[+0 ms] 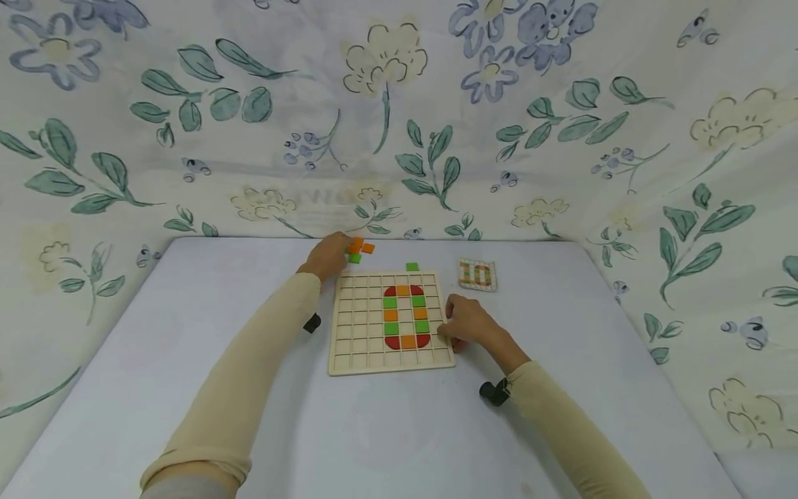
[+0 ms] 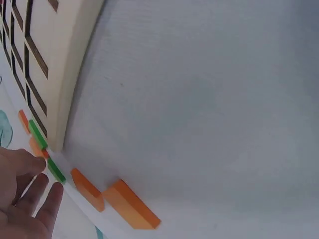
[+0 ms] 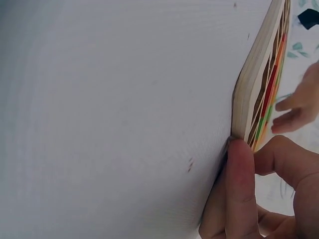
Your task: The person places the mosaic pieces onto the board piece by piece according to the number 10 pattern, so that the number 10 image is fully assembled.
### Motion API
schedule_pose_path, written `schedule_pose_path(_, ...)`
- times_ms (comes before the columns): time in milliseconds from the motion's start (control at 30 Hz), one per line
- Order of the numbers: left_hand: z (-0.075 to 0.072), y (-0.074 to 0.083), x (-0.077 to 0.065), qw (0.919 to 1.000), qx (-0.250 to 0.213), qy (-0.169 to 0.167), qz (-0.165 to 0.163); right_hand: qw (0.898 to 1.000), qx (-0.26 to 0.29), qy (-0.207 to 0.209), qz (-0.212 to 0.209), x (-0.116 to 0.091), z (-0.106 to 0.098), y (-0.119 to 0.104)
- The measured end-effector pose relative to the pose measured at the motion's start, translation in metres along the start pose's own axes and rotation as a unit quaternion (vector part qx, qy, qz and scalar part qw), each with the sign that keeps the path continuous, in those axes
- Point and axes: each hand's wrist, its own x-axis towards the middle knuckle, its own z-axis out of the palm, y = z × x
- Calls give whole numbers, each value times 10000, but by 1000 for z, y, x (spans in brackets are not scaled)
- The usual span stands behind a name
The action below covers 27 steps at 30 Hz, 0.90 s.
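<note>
A square wooden grid board (image 1: 355, 350) lies on the table, with red, orange and green tiles set in an upright ring shape on its right half. My right hand (image 1: 472, 322) grips the board's right edge between thumb and fingers; the right wrist view shows a finger (image 3: 240, 184) against the board's side wall. Beyond the board's far left corner, my left hand (image 1: 329, 256) reaches toward loose orange tiles (image 1: 368, 248) and a green tile (image 1: 354, 258). In the left wrist view its fingers are apart, close to a green tile (image 2: 56, 171), with two orange tiles (image 2: 132, 206) beside it.
Another green tile (image 1: 412, 266) lies just past the board's far edge. To the right of it is a small square card (image 1: 478, 275) printed with a coloured grid pattern. A flower-patterned cloth (image 1: 386, 138) hangs behind the white table (image 1: 386, 436).
</note>
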Motion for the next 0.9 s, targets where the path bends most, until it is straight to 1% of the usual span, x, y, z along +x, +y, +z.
schedule_pose_path(67, 2, 1, 2, 9998, 118, -140, 87, 10000, 5, -11, -3, 1, 1, 0)
schedule_pose_path(167, 5, 3, 4, 9978, 544, -271, 257, 10000, -7, -14, -5, 1, 1, 0)
schedule_pose_path(200, 6, 3, 5, 9966, 714, -265, 319, 10000, -14, -14, 5, 2, 1, -1)
schedule_pose_path(300, 7, 4, 4, 9938, 1032, -177, 379, 10000, -16, -33, 28, 1, 1, -2)
schedule_pose_path(467, 4, 2, 0, 9911, 1260, -43, 437, 9999, -25, -22, 119, 0, 0, -2)
schedule_pose_path(567, 0, -2, -4, 9911, 1253, -83, 436, 9999, -65, -16, 143, -1, 0, -3)
schedule_pose_path(667, -4, -4, -9, 9924, 1143, -113, 431, 9999, -111, -13, 120, -1, -1, -2)
schedule_pose_path(767, -7, -4, -11, 9932, 1059, -89, 468, 9999, -89, 7, 90, -1, -2, -1)
schedule_pose_path(833, -7, -4, -11, 9951, 874, -126, 443, 10000, -42, 6, 63, -1, -1, -2)
schedule_pose_path(900, -6, -6, -11, 9973, 632, -201, 326, 10000, 22, -17, 60, -1, 0, -3)
